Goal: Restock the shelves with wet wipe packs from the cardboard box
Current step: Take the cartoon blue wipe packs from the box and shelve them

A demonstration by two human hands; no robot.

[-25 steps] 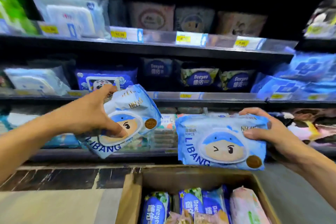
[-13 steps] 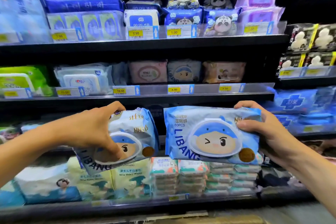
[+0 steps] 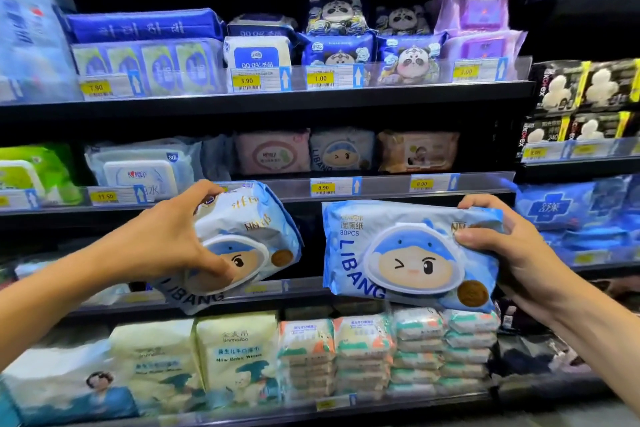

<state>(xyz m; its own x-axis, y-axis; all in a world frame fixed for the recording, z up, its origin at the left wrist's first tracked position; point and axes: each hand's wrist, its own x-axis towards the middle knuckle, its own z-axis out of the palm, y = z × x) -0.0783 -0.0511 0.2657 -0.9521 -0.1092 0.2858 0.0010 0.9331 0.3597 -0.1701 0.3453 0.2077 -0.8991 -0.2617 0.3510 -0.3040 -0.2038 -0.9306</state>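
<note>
Left hand [image 3: 162,246] grips a soft blue-and-white plastic wipe pack [image 3: 249,218], right hand [image 3: 526,253] its twin [image 3: 398,253], label-out, seemingly bound beside the matching shelved pack [image 3: 341,152].

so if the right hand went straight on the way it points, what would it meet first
Probably the clear price rail above its LIBANG pack; depth is unclear, so the right hand might pass under it.
</note>
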